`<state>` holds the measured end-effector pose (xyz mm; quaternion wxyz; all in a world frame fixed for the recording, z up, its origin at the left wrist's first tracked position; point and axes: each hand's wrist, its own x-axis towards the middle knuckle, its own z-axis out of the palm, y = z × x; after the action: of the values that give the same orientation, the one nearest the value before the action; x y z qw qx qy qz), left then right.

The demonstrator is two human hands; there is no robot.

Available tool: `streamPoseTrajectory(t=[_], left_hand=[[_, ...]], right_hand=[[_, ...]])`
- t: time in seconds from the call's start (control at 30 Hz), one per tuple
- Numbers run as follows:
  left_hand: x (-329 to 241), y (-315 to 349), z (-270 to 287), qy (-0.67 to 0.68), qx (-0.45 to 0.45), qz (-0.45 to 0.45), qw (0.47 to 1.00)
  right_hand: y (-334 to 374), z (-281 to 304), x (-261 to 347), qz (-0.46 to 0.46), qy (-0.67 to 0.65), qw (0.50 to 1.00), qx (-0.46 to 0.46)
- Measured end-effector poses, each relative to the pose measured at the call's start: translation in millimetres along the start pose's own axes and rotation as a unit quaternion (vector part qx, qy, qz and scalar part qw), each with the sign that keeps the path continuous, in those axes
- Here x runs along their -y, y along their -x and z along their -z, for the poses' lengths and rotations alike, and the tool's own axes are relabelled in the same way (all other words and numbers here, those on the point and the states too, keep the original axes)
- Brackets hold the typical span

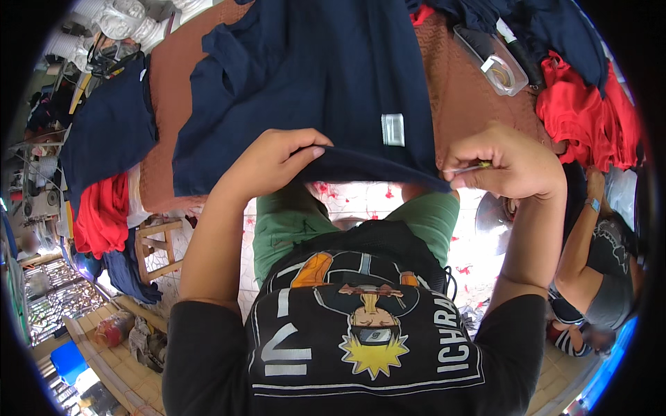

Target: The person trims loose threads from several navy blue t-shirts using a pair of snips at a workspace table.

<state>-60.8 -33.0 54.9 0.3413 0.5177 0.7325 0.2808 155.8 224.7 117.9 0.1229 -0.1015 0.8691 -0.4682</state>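
Note:
A navy blue garment lies spread over the table, and its near edge is lifted toward me. My left hand is closed, pinching that edge between thumb and fingers. At the garment's right corner, my right hand is closed too, with thumb and fingertips at the edge. Between its fingers sits a thin, light tool with a yellow-green end; its exact kind is too small to tell. A white label-like patch shows on the cloth between my hands.
Brown quilted cloth covers the table. A clear plastic box stands at the far right beside red garments. More navy cloth hangs at the left, near a wooden stool. Another person sits at the right.

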Motion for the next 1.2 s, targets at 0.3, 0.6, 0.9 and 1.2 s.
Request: streamPoseTrajectory(t=[0.3,0.6,0.9,1.2], left_hand=[[23.2,-32.0,9.7,-0.073,-0.237,0.02,0.969],[-23.3,-51.5,-44.9,-0.048,-0.209,-0.116,0.97],[-8.2,-66.1,-74.1,-0.119,-0.276,-0.11,0.947],[0.1,-48.9,-11.3,0.274,0.056,-0.172,0.944]], right_hand=[[-24.7,-42.6,-87.4,-0.218,-0.214,0.912,-0.275],[-46.0,-59.9,-33.5,-0.123,-0.051,0.882,-0.452],[-67.7,-105.4,-54.7,-0.141,-0.171,0.865,-0.449],[-65.2,-104.2,-59.4,-0.11,-0.249,0.841,-0.467]])
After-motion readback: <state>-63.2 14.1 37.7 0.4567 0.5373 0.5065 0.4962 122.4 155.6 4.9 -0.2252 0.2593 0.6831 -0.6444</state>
